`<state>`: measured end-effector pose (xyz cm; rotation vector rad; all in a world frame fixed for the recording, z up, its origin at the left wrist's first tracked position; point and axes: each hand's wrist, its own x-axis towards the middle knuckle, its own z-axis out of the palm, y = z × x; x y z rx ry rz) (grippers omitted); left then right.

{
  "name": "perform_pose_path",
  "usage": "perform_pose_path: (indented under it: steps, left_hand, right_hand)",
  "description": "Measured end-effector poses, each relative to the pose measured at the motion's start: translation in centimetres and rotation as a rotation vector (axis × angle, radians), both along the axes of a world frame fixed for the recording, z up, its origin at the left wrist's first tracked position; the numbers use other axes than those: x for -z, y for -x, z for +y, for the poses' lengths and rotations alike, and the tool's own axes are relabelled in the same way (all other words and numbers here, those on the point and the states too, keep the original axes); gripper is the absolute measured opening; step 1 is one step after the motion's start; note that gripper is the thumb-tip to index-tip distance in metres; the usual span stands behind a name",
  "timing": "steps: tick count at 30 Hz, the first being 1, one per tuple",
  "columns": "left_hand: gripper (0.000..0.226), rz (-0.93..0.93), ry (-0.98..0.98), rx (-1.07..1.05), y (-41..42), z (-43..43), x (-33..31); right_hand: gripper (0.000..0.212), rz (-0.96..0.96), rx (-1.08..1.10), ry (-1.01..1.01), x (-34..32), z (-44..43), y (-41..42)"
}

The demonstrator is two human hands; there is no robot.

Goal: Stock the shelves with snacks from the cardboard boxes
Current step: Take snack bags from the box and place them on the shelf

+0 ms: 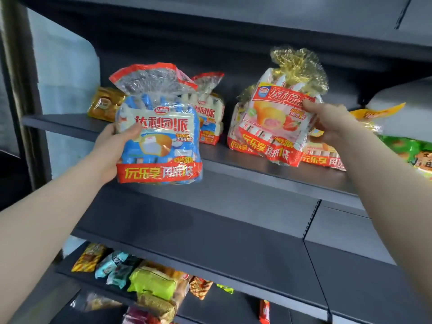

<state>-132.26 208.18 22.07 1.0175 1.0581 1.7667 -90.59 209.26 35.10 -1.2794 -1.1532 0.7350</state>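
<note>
I'm mid-placement: my left hand (117, 146) grips a blue-and-white plastic cake bag (161, 136) just before the dark metal shelf (268, 176); my right hand (327, 120) pinches a pink strawberry cake bag (273, 127) on it. Next, I'd push both back.

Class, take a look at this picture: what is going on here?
A person is stocking a dark shelf with bagged snack cakes. The left hand grips a blue bag in front of the shelf edge, not yet set down. The right hand holds a pink strawberry bag by its side, among other bags already on the shelf.
</note>
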Motion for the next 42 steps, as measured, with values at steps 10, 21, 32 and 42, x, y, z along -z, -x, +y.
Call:
perform_pose_path:
  steps: [10,21,32,42]
  left_hand:
    - [0.049,0.069,0.086,0.115,-0.2,8.2,-1.5]
    - [0.03,0.055,0.16,0.237,-4.8,14.9,-6.3]
    - [0.067,0.802,0.151,-0.231,-5.0,20.7,-3.6]
    - [0.068,0.812,0.045,-0.145,-4.0,22.2,-0.9]
  right_hand:
    - [0.038,-0.121,-0.057,-0.014,3.6,14.1,0.4]
    - [0.03,-0.811,0.134,-0.787,4.5,15.1,8.3]
    - [0.087,-0.796,-0.1,-0.347,8.3,18.5,13.4]
    - [0.074,-0.92,-0.05,-0.44,8.8,19.4,15.7]
